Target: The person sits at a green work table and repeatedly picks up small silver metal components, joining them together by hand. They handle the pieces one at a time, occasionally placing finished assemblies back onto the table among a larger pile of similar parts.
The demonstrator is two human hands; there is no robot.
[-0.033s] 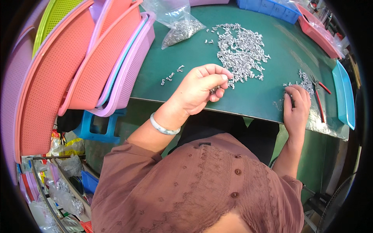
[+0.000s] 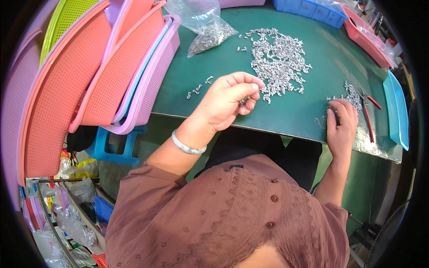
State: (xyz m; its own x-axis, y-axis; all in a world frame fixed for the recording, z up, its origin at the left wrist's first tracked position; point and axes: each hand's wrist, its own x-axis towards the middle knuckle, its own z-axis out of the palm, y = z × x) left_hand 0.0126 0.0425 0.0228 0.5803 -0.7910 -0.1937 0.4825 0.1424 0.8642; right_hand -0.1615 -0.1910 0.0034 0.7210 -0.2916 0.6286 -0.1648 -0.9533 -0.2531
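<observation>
My left hand (image 2: pixel 232 98) is raised over the table's near edge, just beside the big heap of small silvery metal parts (image 2: pixel 279 62). Its thumb and forefinger are pinched together, and the other fingers curl around a few small metal parts (image 2: pixel 243 101). Further right, my right hand (image 2: pixel 342 123) rests at the table edge with bent fingers. Something dark and small shows between its thumb and forefinger, too hidden to name. Touching distance from those fingers lies a smaller pile of metal parts (image 2: pixel 353 96). Several loose parts (image 2: pixel 196 89) lie left of my left hand.
Red-handled pliers (image 2: pixel 367 117) lie right of the small pile, near a light-blue tray (image 2: pixel 395 109). A clear bag of metal parts (image 2: pixel 210 38) sits at the back. Stacked plastic baskets (image 2: pixel 96 76) crowd the left. A blue bin (image 2: pixel 310 12) and pink basket (image 2: pixel 368 38) stand far right.
My left hand has shifted very slightly left, still closed around the small metal parts. My right hand stays in place.
</observation>
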